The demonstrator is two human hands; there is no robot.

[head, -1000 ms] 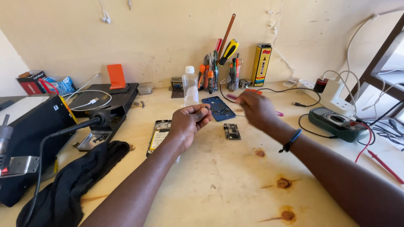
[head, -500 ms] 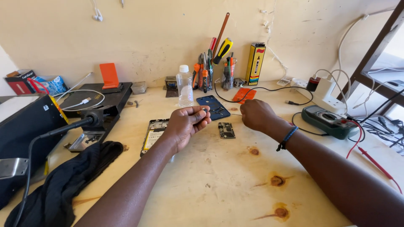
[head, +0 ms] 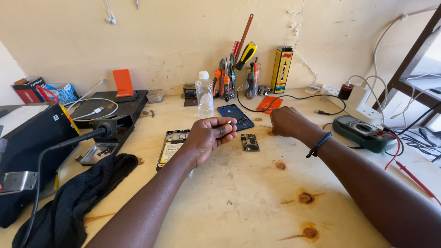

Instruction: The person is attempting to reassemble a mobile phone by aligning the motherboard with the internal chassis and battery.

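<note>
A small white part (head: 230, 123) is pinched in the left hand (head: 207, 138) (fingers closed on it), raised above the table (head: 239, 197). A circuit board (head: 250, 142) lies just right. The right hand (head: 287, 121) rests fisted beyond; whether it holds anything cannot be told.

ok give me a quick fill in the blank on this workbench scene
1. The left hand pinches a tiny ____ part.
2. The right hand wears a dark beaded ____ at the wrist.
3. The small circuit board lies ____ the two hands.
4. The clear bottle has a ____ cap.

Missing words: white; bracelet; between; white
</note>
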